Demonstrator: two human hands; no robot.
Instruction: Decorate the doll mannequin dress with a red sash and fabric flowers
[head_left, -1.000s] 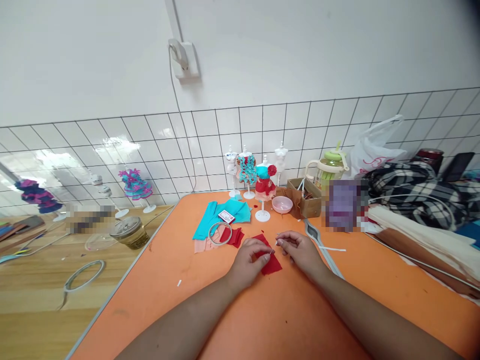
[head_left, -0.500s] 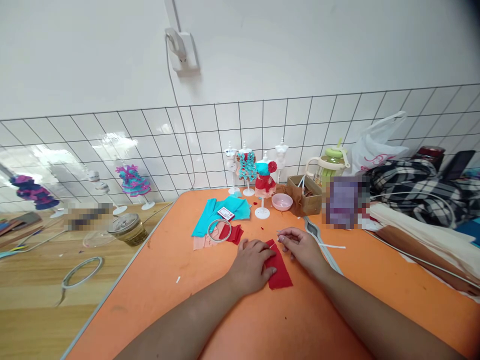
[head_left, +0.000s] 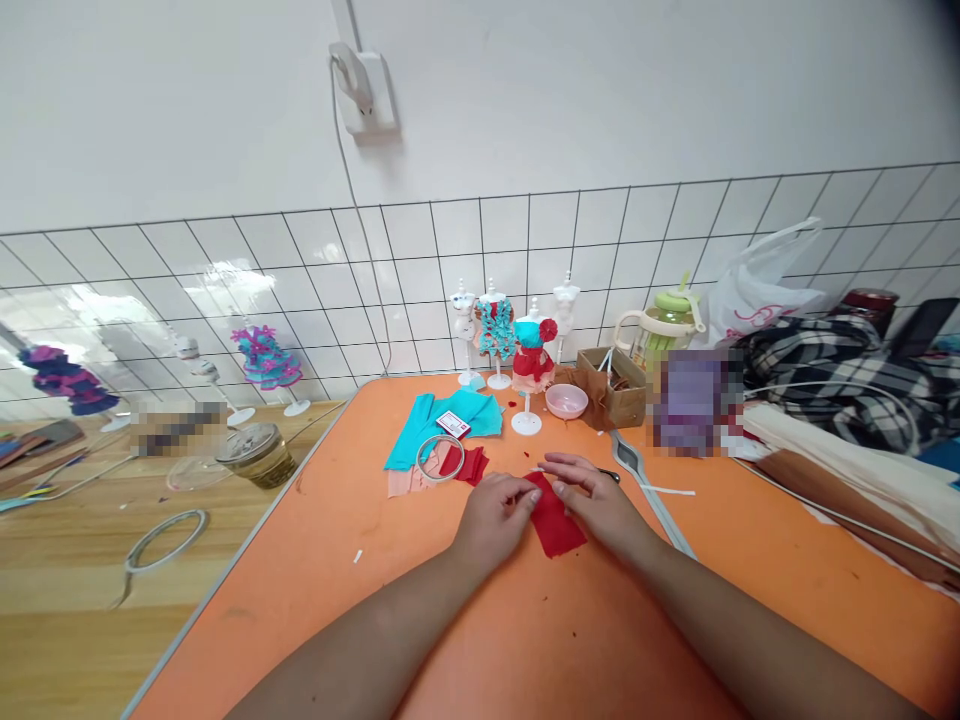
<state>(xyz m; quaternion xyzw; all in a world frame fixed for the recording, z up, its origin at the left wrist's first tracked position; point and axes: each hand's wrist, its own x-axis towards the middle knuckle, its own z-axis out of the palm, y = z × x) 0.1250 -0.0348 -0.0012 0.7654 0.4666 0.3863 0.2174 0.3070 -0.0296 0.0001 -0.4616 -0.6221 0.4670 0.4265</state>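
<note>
A small rectangle of red cloth lies on the orange table between my hands. My left hand pinches its upper left edge between thumb and fingers. From the other side, my right hand reaches over the upper right edge, its fingers stretched and apart, the thumb near the cloth. Just behind my right hand a small dark object shows; its kind is unclear. Left of the hands lie a folded red piece of cloth, a roll of tape and turquoise cloth bearing a small white-and-red box.
Several mini dress forms stand at the back, one in a red-and-turquoise dress. Beside them are a pink bowl, a cardboard box and a green-lidded bottle. Grey-handled scissors lie right of my hand. A wooden table adjoins left.
My left hand has gone from lying flat on the red cloth to pinching its edge. My right hand has opened out of a pinch and moved left over the cloth, which has shifted slightly away.
</note>
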